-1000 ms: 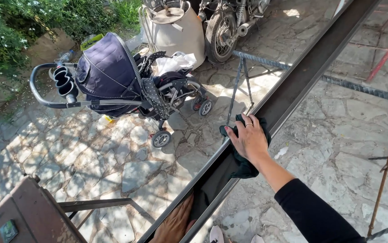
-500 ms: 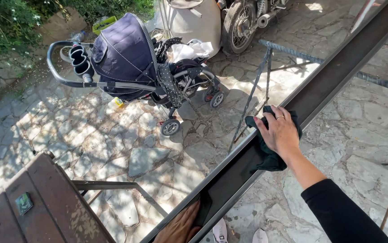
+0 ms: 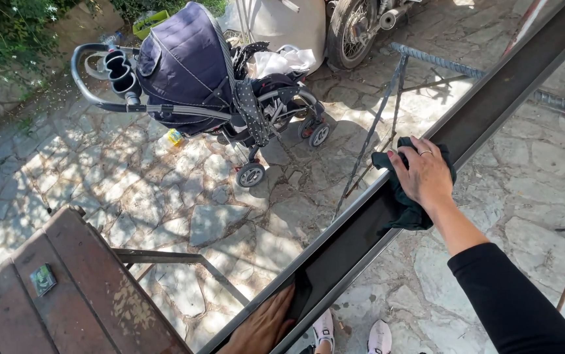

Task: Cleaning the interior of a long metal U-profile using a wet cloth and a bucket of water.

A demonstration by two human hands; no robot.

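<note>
Farther up the long metal beam [image 3: 361, 236] than a moment earlier, the right hand [image 3: 426, 174] pressed a dark cloth [image 3: 403, 203] flat against it, fingers spread; the left hand [image 3: 263, 328] lay open lower down the beam, steadying it.

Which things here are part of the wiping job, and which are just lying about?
In use: dark cloth under right hand; long dark metal beam; left hand steadying it.
Lying about: stroller; wooden bench; motorcycle wheel; white tank.
</note>
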